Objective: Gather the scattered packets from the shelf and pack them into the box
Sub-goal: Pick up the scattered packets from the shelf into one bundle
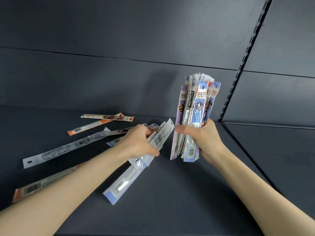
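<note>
My right hand (pixel 202 133) grips a thick upright bundle of long narrow packets (pixel 196 106), mostly blue, purple and white. My left hand (pixel 138 142) holds a smaller slanted bunch of packets (pixel 160 135); a blue one (pixel 122 183) sticks out below the fist. Loose packets lie on the dark shelf (pixel 170 193) to the left: two orange ones (pixel 109 117) (pixel 88 127) at the back, a long white one (pixel 64 149) in the middle, and an orange one (pixel 34 188) partly under my left forearm. No box is in view.
The shelf's back panel (pixel 119 79) rises behind the packets. A slotted upright post (pixel 238 72) marks the right end of this bay, with another shelf bay (pixel 272 150) beyond it.
</note>
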{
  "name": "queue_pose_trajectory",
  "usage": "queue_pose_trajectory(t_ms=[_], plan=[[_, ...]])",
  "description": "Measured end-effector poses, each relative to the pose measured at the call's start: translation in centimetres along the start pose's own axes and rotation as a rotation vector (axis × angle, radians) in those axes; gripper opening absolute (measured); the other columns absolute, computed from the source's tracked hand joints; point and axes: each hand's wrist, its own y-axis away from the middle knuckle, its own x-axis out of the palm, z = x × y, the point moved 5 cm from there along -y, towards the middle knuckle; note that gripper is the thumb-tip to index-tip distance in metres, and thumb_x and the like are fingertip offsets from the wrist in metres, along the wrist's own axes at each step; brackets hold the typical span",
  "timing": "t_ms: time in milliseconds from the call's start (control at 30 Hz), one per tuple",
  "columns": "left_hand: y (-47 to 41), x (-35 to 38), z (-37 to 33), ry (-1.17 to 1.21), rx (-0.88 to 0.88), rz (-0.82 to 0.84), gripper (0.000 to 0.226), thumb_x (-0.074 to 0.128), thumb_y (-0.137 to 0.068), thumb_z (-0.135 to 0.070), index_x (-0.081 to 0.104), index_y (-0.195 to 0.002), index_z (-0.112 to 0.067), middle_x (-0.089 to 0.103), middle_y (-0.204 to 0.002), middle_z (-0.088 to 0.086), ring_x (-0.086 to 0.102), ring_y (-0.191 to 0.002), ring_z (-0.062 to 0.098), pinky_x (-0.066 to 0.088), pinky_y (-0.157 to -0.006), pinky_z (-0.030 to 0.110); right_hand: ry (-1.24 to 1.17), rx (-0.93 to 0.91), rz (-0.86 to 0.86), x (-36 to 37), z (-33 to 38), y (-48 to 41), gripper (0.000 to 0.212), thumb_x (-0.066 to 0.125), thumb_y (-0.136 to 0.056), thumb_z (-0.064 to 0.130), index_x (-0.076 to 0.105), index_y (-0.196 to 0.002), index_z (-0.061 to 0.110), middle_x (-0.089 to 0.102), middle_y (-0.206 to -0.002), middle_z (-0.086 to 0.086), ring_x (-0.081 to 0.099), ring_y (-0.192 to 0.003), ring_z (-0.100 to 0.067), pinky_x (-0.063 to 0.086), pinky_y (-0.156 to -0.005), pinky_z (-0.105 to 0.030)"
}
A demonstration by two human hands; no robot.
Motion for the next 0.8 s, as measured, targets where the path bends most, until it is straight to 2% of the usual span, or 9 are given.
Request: queue_pose_trajectory(t_ms=[133,233,300,433,567,667,800], plan=[[0.1,-0.9,0.0,0.219,0.091,-0.040,0.018,0.077,-0.074,-0.013,0.073,-0.092,-0.012,0.075,-0.090,0.007,0.069,-0.077,0.020,0.050,-0.060,0.026,-0.043,0.004,0.010,0.2,0.0,0.2,0.028,0.075,-0.072,-0.003,0.065,-0.087,0.019,0.072,-0.069,0.012,0.071,-0.068,-0.005,0.055,-0.067,-0.027],[0.5,-1.9,-0.5,0.676,0.126,-0.011,0.016,0.067,-0.084,-0.007,0.067,-0.101,-0.006,0.074,-0.089,0.011,0.071,-0.071,0.019,0.058,-0.057,0.029,-0.088,0.011,0.034,0.6,0.0,0.3,0.029,0.077,-0.070,-0.001,0.065,-0.087,0.018,0.071,-0.068,0.010,0.070,-0.069,-0.008,0.055,-0.069,-0.029],[0.8,-2.0,-1.0,0.846,0.163,0.067,0.020,0.061,-0.088,-0.007,0.066,-0.107,-0.005,0.071,-0.088,0.009,0.070,-0.071,0.016,0.056,-0.057,0.029,-0.119,0.022,0.064,1.0,0.0,0.4,0.032,0.079,-0.063,0.006,0.065,-0.089,0.018,0.072,-0.072,0.009,0.070,-0.073,-0.011,0.055,-0.072,-0.033],[1.3,-1.3,-1.6,0.809,0.230,0.152,0.021,0.056,-0.092,-0.014,0.067,-0.109,-0.007,0.070,-0.084,0.003,0.068,-0.071,0.011,0.053,-0.056,0.024,-0.250,0.028,0.138,1.5,0.1,0.7,0.034,0.071,-0.064,0.011,0.068,-0.097,0.016,0.076,-0.090,-0.001,0.073,-0.087,-0.019,0.059,-0.074,-0.034],[1.5,-0.5,-2.0,0.727,0.299,0.153,0.022,0.058,-0.091,-0.012,0.067,-0.110,-0.009,0.068,-0.092,0.007,0.069,-0.076,0.013,0.053,-0.055,0.026,-0.407,0.067,0.140,1.3,0.0,0.5,0.043,0.069,-0.072,0.014,0.064,-0.114,0.011,0.071,-0.114,-0.014,0.069,-0.103,-0.032,0.057,-0.085,-0.047],[1.5,-0.3,-2.2,0.679,0.342,0.132,0.020,0.063,-0.087,-0.008,0.069,-0.107,-0.010,0.071,-0.087,0.002,0.069,-0.076,0.015,0.054,-0.055,0.029,-0.469,0.084,0.161,1.3,-0.1,0.5,0.045,0.067,-0.074,0.016,0.060,-0.119,0.010,0.070,-0.113,-0.017,0.069,-0.101,-0.035,0.057,-0.080,-0.048],[1.6,0.2,-2.3,0.672,0.336,0.149,0.020,0.064,-0.086,-0.006,0.069,-0.105,-0.010,0.071,-0.087,0.013,0.070,-0.073,0.021,0.055,-0.054,0.030,-0.464,0.083,0.177,1.5,0.0,0.7,0.051,0.068,-0.074,0.015,0.057,-0.122,0.005,0.069,-0.109,-0.019,0.069,-0.094,-0.036,0.057,-0.069,-0.045]])
